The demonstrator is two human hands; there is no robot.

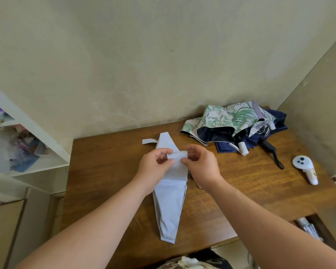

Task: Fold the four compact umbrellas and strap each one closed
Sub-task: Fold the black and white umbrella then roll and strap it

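Pale-blue umbrella [168, 206] lies flat on the wooden table [241, 187], its long axis running near to far, away from the person and slightly tilted, with one tapered end close to the table's near edge and the other pointing toward the wall. Both hands meet over its middle: the left hand [154, 166] and the right hand [201, 165] each pinch an edge of a fold of the canopy cloth between thumb and curled fingers, lifting that fold just above the rest of the fabric. Neither hand is nearer; they sit level, one on each side of the axis. The strap [149, 141] sticks out sideways from the far end, to the left, well apart from both hands, though the left hand is on its side. I judge the folding is under way and the wrap must go round the long axis before the strap can reach. Beyond, to the right, a floral umbrella [221, 121] and a navy umbrella [272, 121] lie heaped and unfolded, with a small white handheld fan [305, 167] near them
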